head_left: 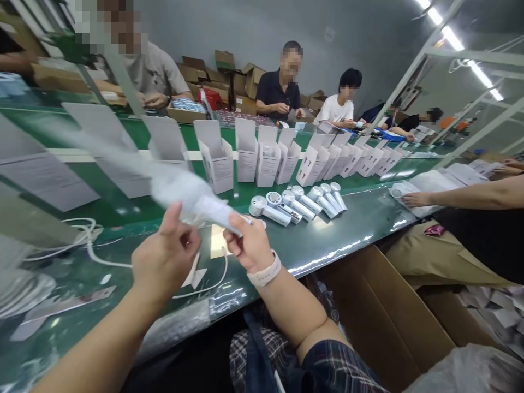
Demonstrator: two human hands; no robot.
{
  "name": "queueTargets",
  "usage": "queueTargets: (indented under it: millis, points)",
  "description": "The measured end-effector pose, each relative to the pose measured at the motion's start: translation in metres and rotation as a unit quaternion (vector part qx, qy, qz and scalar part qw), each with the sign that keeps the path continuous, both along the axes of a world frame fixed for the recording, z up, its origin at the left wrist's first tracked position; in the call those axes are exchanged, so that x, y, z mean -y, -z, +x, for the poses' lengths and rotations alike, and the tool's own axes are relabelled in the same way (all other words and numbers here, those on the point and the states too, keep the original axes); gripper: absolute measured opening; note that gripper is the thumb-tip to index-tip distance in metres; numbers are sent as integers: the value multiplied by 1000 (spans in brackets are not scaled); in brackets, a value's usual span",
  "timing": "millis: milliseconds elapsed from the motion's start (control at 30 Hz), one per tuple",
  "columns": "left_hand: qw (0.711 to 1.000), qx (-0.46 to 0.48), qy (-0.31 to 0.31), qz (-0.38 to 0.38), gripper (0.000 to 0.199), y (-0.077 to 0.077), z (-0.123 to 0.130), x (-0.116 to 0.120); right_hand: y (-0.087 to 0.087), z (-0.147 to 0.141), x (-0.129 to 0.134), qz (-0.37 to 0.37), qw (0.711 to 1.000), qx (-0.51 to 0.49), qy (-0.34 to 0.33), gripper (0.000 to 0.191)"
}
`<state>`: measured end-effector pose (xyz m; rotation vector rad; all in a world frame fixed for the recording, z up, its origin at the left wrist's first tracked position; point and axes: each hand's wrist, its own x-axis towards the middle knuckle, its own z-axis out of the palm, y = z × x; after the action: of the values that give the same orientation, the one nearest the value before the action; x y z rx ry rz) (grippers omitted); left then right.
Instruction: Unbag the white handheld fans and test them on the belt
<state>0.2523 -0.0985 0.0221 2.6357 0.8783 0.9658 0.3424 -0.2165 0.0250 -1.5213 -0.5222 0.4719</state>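
A pale handheld fan (216,212) points up and left in front of me. My right hand (250,240), with a white band at its wrist, grips the handle end. Thin translucent plastic, apparently a bag (114,153), covers the fan's head and trails to the upper left, smeared by motion. Just below the head is my left hand (166,254), index finger raised and the others loosely curled, with nothing visible in it. I cannot tell whether its fingertip touches the plastic. Several similar fans (303,204) lie in a row right of my right hand.
Open white boxes (268,164) line the green conveyor (164,204) behind the table (347,229). A white cable (108,263) and a metal ruler (77,303) lie left. A cardboard box (385,305) stands below right. A co-worker's hand (418,200) reaches in from the right; other people work across the conveyor.
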Motion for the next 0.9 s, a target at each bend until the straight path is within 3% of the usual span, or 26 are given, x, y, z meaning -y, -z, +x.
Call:
queueTargets:
  millis: [133, 233, 333, 400, 533, 600, 700, 767, 867, 900]
  points:
    - [996, -40, 81, 26, 64, -10, -3, -4, 10, 2, -15, -41, 998, 35, -12, 54]
    - [989, -20, 147, -2, 71, -18, -13, -1, 2, 2, -13, -86, 991, 104, -1, 37]
    - [971, -50, 212, -97, 79, -30, -23, -1, -18, 4, 0, -122, 980, 158, -21, 33]
    - [948, -46, 247, -196, 81, -39, -29, -5, -30, 4, 10, -125, 973, 176, -83, 30]
    - [891, 102, 248, -365, 83, -52, -41, -21, -39, -1, 27, -169, 920, 271, -228, 33]
    - [869, 155, 247, -400, 83, -57, -45, -27, -41, -3, 31, -152, 902, 355, -192, 21]
    - [856, 184, 267, -404, 79, -65, -53, -26, -47, -6, 36, -25, 905, 410, -109, 29]
    - [861, 196, 286, -371, 74, -71, -57, -18, -52, -10, 39, -5, 905, 415, -90, 36]
    - [887, 189, 321, -272, 69, -76, -58, 2, -53, -18, 44, -72, 889, 446, -73, 97]
    - [897, 178, 333, -228, 69, -75, -56, 10, -50, -21, 46, -90, 881, 458, -76, 107]
